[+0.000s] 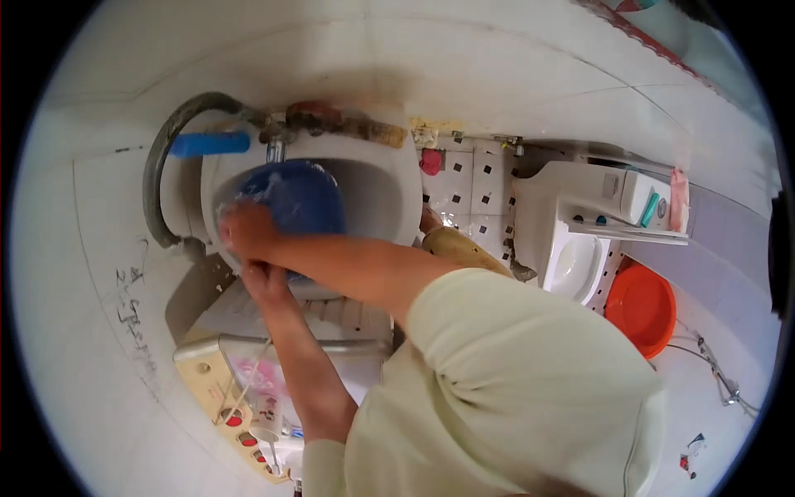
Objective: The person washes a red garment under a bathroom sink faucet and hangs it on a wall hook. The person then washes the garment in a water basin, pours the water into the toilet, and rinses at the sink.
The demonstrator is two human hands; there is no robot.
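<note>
A blue basin (310, 199) with water in it sits in the white sink (385, 199), under the metal tap (277, 149). My right hand (251, 230) is over the basin's left edge, its fingers curled and closed; what they hold, if anything, is too small to make out. Just below it, my left hand (265, 280) is close against the right hand at the near rim, its fingers mostly hidden.
A grey hose (157, 178) curves left of the sink, beside a blue object (211, 143). Below stands a washing machine (199, 364) with a cup (267, 417) on it. To the right are a toilet (575, 265), a white appliance (642, 199) and a red basin (642, 311).
</note>
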